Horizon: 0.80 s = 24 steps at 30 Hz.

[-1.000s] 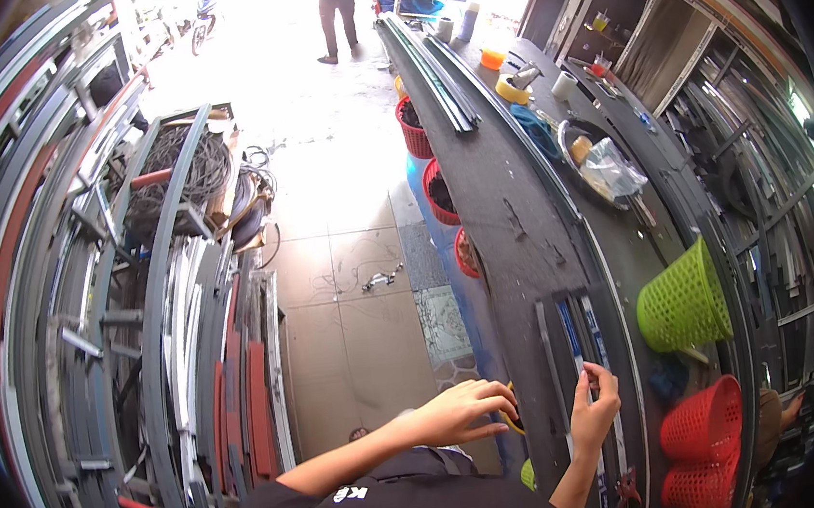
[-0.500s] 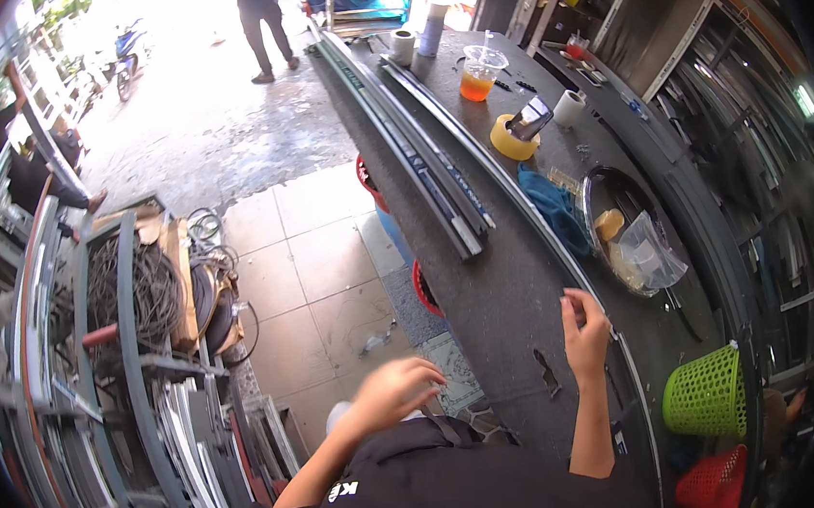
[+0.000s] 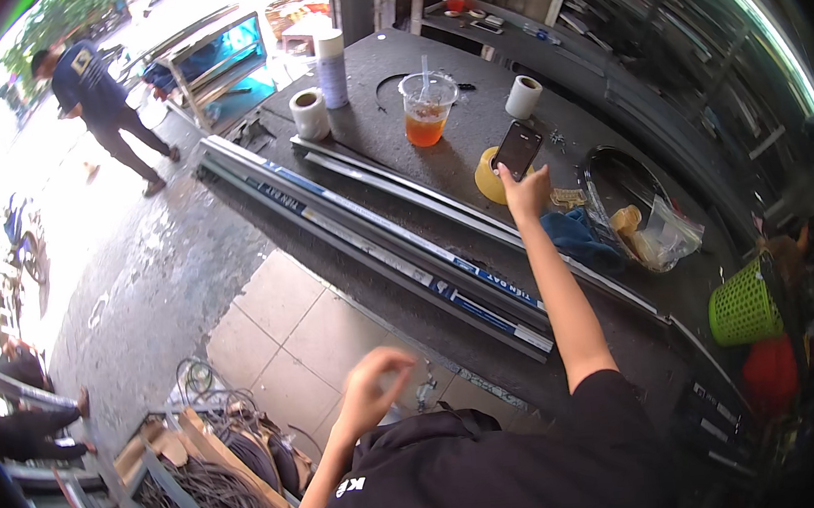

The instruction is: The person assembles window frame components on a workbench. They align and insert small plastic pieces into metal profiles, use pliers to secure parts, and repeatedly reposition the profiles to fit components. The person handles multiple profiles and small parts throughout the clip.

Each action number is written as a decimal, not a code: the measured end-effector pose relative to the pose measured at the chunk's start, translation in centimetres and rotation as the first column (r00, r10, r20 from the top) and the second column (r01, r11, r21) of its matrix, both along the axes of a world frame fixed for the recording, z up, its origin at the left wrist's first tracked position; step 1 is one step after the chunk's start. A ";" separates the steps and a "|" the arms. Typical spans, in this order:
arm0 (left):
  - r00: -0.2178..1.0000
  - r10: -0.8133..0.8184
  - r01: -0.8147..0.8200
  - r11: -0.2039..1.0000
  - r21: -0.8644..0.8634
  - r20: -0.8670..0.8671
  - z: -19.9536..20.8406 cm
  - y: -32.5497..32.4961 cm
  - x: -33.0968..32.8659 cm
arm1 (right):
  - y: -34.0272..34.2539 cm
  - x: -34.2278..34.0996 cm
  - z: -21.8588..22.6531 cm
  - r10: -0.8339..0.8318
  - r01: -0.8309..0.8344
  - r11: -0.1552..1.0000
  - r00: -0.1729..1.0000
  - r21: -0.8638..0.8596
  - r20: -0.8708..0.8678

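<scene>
1. As the right hand (image 3: 526, 193) reaches across a dark workbench (image 3: 468, 63), its fingers meet the lower end of a black phone (image 3: 518, 149); whether they have closed on it cannot be told from this angle.

2. The phone sits tilted at a yellow tape roll (image 3: 488, 181), screen side up, on the far part of the bench.

3. Near the person's body, the left hand (image 3: 375, 384) hangs over the tiled floor (image 3: 267, 315), blurred, with nothing visible in its grasp; its fingers are curled, a gap between them and the thumb.

4. Just beside the right forearm lies a blue cloth (image 3: 580, 239), next to a dark round tray (image 3: 601, 152) bearing a clear plastic bag (image 3: 669, 241).

5. Beyond the phone stand a white roll (image 3: 523, 97) and a clear cup of orange drink (image 3: 426, 132), a straw upright in it.

6. Long metal profiles (image 3: 375, 222), some with blue-and-white film, stretch lengthwise along the bench, near a second pale roll (image 3: 310, 117) and a tall cylinder (image 3: 332, 72).

7. Farther out, a green basket (image 3: 746, 307) stands at right, while a person in dark clothes (image 3: 92, 88) occupies the bright ground at upper left.
</scene>
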<state>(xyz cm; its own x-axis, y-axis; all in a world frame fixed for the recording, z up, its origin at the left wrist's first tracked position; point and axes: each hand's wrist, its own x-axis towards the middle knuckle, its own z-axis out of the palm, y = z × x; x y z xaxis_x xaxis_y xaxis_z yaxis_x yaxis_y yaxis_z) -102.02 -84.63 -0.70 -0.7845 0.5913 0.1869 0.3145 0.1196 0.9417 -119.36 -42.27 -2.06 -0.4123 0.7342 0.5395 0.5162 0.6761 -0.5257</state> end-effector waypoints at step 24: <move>0.839 0.119 0.036 0.961 0.273 -0.530 -12.6 -0.8 -15.1 | 2.1 -8.2 -3.0 -0.540 0.532 0.837 0.841 0.125 0.031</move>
<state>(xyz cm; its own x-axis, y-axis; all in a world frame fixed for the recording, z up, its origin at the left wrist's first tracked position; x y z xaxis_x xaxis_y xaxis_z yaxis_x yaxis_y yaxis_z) -117.14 -85.45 -13.28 -0.5355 0.4284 0.7278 0.7791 -0.0820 0.6215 -127.58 -40.20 -5.02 -0.0061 0.7895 0.6138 0.8433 0.3340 -0.4211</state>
